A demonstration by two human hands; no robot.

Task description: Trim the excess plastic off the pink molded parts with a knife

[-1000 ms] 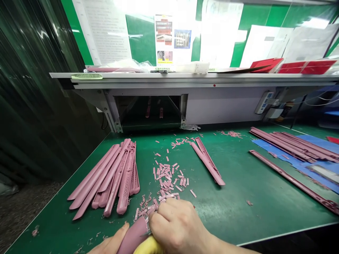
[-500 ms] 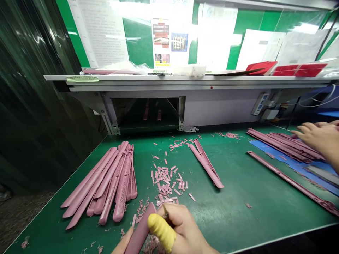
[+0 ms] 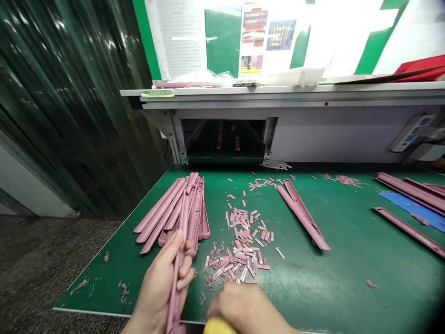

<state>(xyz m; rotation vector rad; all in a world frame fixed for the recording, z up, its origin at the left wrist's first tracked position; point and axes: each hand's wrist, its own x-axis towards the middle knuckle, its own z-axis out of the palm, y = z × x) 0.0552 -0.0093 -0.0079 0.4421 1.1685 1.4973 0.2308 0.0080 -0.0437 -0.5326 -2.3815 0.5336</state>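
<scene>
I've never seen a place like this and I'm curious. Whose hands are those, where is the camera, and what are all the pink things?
The camera sits on a person's head and looks down at their own two hands, so you see what they see. They work at a green table. The left hand holds one long pink plastic piece, with its far end by the pile of pink pieces just like it. The right hand is low at the picture's edge, blurred, with a yellow finger cover; I cannot tell if it holds anything. In the middle lie small pink scraps, and two more long pieces lie beside them.
</scene>
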